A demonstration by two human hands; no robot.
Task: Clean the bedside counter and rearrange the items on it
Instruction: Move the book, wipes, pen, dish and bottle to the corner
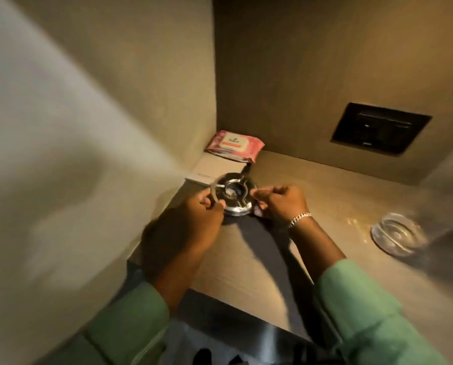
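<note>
A round shiny metal ashtray [234, 192] is held between both hands near the left wall, just over the wooden bedside counter [312, 206]. My left hand [196, 214] grips its left rim. My right hand [280, 201], with a silver bracelet at the wrist, pinches its right rim. A pink pack of wet wipes [234, 146] lies in the back left corner, on top of a white notepad [214, 169]. A clear glass ashtray [397, 237] sits on the counter at the right.
A dark switch panel [380, 129] is set in the back wall. Walls close the counter at the left and back. The counter's front edge [246, 301] runs below my forearms. The picture is blurred at the left and right edges.
</note>
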